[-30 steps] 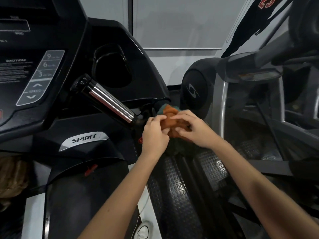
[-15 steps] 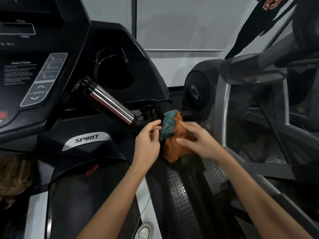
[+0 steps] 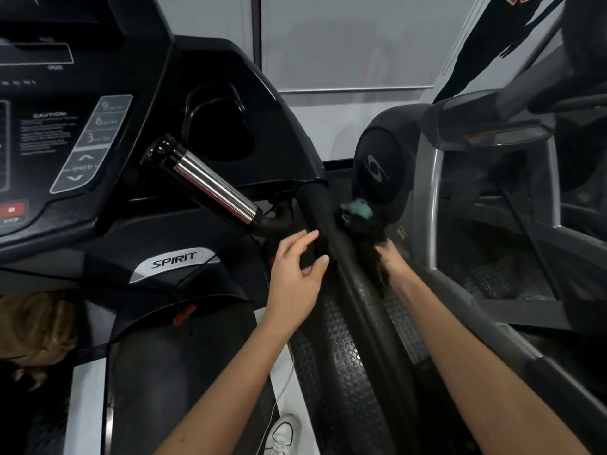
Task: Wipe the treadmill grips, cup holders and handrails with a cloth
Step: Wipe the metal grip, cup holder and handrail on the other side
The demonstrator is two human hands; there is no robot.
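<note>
Since half a second ago the hands have parted; the left hand (image 3: 295, 269) has come off the cloth (image 3: 359, 208) and the right hand (image 3: 392, 257) has carried it round to the far side of the handrail (image 3: 351, 274); the orange that showed then is out of sight; the cloth now looks like a dark bunched lump with one teal tuft at its top, pressed against the rail's right flank, just below the rail's upper end; it sits over the right hand's fingers and hides them, so I cannot tell how they hold it; the left hand is spread and relaxed, holding nothing, its fingertips at the rail's near side, across the rail from the cloth; the cup holder (image 3: 216, 126) above the chrome grip (image 3: 213, 188) is a dark recess, too dim to show any contents.
</note>
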